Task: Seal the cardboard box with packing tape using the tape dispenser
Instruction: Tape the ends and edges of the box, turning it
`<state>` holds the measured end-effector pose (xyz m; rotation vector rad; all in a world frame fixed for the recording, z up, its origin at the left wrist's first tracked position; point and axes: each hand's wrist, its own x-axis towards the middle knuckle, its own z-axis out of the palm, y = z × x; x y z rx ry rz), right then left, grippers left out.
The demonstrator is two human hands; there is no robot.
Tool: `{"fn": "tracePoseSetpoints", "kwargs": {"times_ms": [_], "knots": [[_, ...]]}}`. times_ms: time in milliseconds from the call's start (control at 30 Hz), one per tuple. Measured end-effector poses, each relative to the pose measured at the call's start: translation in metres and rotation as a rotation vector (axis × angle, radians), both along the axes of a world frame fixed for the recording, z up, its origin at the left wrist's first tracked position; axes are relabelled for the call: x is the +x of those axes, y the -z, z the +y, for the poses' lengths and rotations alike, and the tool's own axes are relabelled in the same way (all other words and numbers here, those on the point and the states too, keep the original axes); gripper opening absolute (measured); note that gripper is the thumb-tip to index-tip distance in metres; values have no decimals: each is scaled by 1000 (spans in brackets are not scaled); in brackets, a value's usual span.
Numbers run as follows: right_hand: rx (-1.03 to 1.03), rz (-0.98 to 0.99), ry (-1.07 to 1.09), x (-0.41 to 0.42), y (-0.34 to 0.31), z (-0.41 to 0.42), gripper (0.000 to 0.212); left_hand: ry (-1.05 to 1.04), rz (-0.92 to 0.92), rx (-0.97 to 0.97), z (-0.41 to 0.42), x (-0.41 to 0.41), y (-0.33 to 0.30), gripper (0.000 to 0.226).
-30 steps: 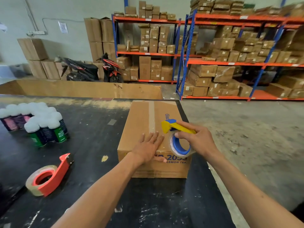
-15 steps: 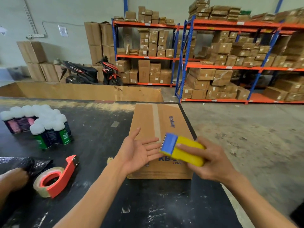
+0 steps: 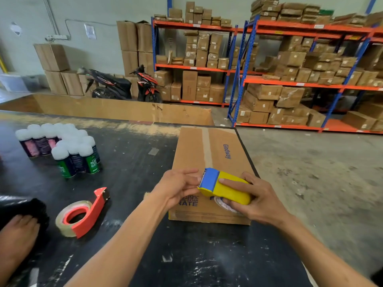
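Brown corrugated board forms the cardboard box (image 3: 209,158), which is set at the right edge of the black table (image 3: 128,162) with a strip of tape already run along its top seam. "Glodway" is printed in blue on the top, and on the near side only "99%" and the letters "RATE" can be read beside the hands. A yellow and blue tape dispenser (image 3: 224,188) is held over the near end of the box, gripped around its body by the right hand (image 3: 255,200), the roll seen beneath it. The fingertips of the left hand (image 3: 178,188) are pinched together at the dispenser's toothed blade; whether tape is caught between them cannot be told. A red dispenser (image 3: 81,213) is laid on the table to the left, and white-capped bottles (image 3: 62,146) are grouped behind it, their labels too blurred to read.
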<state>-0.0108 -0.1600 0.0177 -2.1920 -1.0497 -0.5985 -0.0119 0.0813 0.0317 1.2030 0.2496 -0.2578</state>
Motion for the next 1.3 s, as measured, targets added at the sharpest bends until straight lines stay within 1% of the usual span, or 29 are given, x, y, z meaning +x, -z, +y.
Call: {"fn": "tracePoseSetpoints", "kwargs": {"times_ms": [67,200,300,367,400,500,633,700,833,1000,1067,1167,1200,1233,1267,1300], "knots": [[-60,45,-12,4,-4,1,49,-51,-34,88,3,2,1,42],[-139,42,10,22,-20,-25,48,-203,-156,124,38,5,3,47],[-298,59,8,33,-34,-36,50,-190,-267,307,48,2,12,53],[-412,61,35,37,-40,-29,51,-234,-322,416,43,0,25,53],[-441,55,46,37,-40,-25,51,-271,-344,437,40,-1,31,52],[-484,42,67,35,-36,-13,51,-376,-356,491,42,-5,42,47],[-557,54,74,28,-25,2,53,-418,-284,557,48,-9,54,43],[-564,30,103,26,-19,8,51,-436,-270,589,49,-7,59,43],[-586,-4,139,27,-12,16,51,-458,-229,610,46,-1,66,43],[-660,18,155,30,-11,21,54,-466,-197,570,43,5,72,45],[-684,22,158,30,-12,22,53,-451,-183,530,46,7,73,56],[-694,31,148,32,-13,24,52,-421,-157,419,61,11,75,84],[-691,33,144,32,-14,24,51,-427,-149,445,66,9,73,87],[-688,35,140,33,-15,24,51,-442,-124,552,71,5,69,84],[-686,39,136,34,-15,24,50,-468,-106,701,74,0,67,77],[-679,42,133,35,-16,24,50,-509,-133,855,74,-4,67,69]]}}
